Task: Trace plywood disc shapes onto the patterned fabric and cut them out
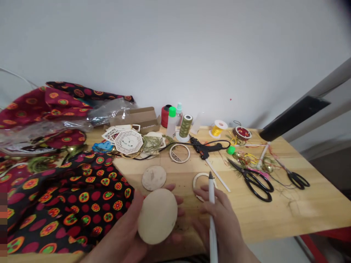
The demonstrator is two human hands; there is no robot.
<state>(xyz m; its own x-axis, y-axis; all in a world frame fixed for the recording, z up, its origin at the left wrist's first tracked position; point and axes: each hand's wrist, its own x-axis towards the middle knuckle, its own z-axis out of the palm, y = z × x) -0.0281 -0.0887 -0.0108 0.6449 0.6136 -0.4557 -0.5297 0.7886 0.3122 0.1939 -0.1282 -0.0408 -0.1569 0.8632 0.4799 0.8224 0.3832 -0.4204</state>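
Note:
A round, pale wooden disc (157, 216) rests in my left hand (135, 223), whose fingers curl behind it. My right hand (223, 219) holds a white pen (212, 223) with its dark tip pointing up and away. A second round disc (154, 178) lies on the table just beyond my left hand. Behind the fingers of my right hand lies a thin wooden ring (196, 181), partly hidden. Another ring (179, 153) with a cut-out pattern lies farther back.
Dark patterned cloth (82, 204) covers the left of the wooden table (307, 215). A glue gun (205, 149), large black scissors (255, 182) and smaller scissors (298, 180) lie to the right. Thread spools (185, 128), bottles (171, 124) and a cardboard box (137, 118) stand near the wall.

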